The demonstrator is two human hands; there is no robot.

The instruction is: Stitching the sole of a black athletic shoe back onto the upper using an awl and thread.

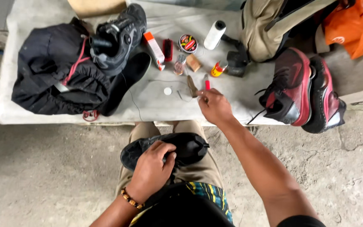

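Head view, looking down at a seated person's lap and a low bench covered with a pale cloth (240,101).

Left hand (153,164) is closed on a black shoe (188,148) lying across the lap, fingers curled over its opening, gripping it. Beaded bracelet (131,199) on that wrist.

Right hand (214,106) is stretched out to the near part of the cloth, fingers pinched together beside a small tool with a red handle (207,84); cannot tell whether the fingers actually hold it or only touch it. A brown wooden-handled tool (192,86) lies just left of the red-handled one, and a small white disc (167,91) further left of that.

Beyond the red-handled tool, toward the far edge of the cloth: a round tin (188,43), a white thread spool (214,35), a small red brush (168,49), an orange-and-white tube box (154,50), a small yellow bottle (218,68).

Left of the tin: a second black shoe (118,38) resting on a black bag (55,71), with a dark insole (127,80) at its near side.

Right of the red-handled tool: a pair of red-and-black sneakers (299,90) at the cloth's end, a tan backpack (274,25) behind them, an orange bag (351,25) further right.
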